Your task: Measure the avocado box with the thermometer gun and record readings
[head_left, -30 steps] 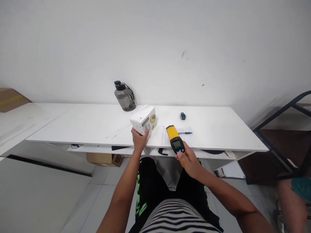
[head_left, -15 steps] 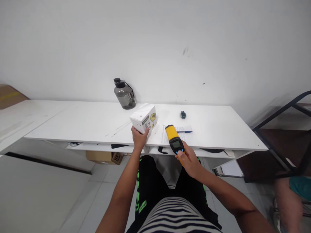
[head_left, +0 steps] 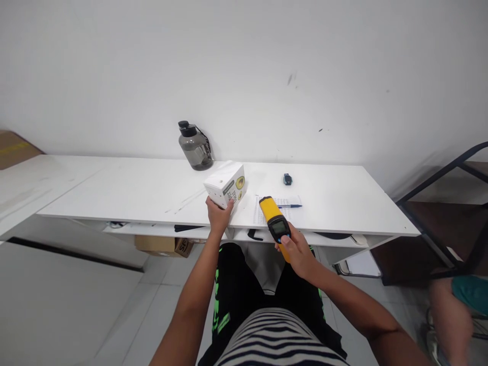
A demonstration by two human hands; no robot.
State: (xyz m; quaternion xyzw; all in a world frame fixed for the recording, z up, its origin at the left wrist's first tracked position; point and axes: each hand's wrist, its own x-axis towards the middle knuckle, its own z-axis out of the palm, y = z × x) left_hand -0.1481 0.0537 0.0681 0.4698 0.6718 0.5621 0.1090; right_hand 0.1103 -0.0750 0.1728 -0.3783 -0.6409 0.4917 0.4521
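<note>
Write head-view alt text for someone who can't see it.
A person's right grip holds a yellow handheld device, the left grip a white avocado-printed box, at a white desk bearing a bottle, watch, and pen on paper.

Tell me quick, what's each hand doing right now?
Left hand: closed, holding the white box with avocado pictures.
Right hand: closed around the yellow-and-black handheld device.

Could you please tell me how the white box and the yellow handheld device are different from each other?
The white box carries avocado pictures, while the yellow handheld device has black parts and a small screen. The box is broad and block-shaped; the device is slimmer and elongated. The box is in the left hand, the device in the right hand. Both are held.
</note>
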